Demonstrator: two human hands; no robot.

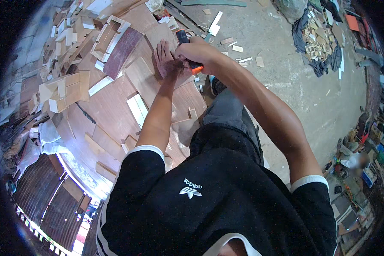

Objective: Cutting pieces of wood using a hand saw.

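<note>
My right hand [197, 50] is wrapped round a black-and-orange hand tool [182, 36]. The tool's black end sticks out beyond the fist and its orange end shows below it; its exact kind is hidden by the hand. Just to the left, my left hand [164, 59] lies flat with its fingers spread on a thin wooden board [161, 36], close to the edge of the wooden worktop [104, 104]. Both hands are close together, and the right one partly covers the left thumb area. Another flat board [140, 73] lies beside my left wrist.
Wooden box-like pieces [70, 89] are piled along the worktop's left side, near a dark reddish panel [123, 52]. White strips [137, 110] and small boards lie nearer me. Offcuts [237, 48] litter the concrete floor, with a dark sack of wood scraps [320, 42] at far right.
</note>
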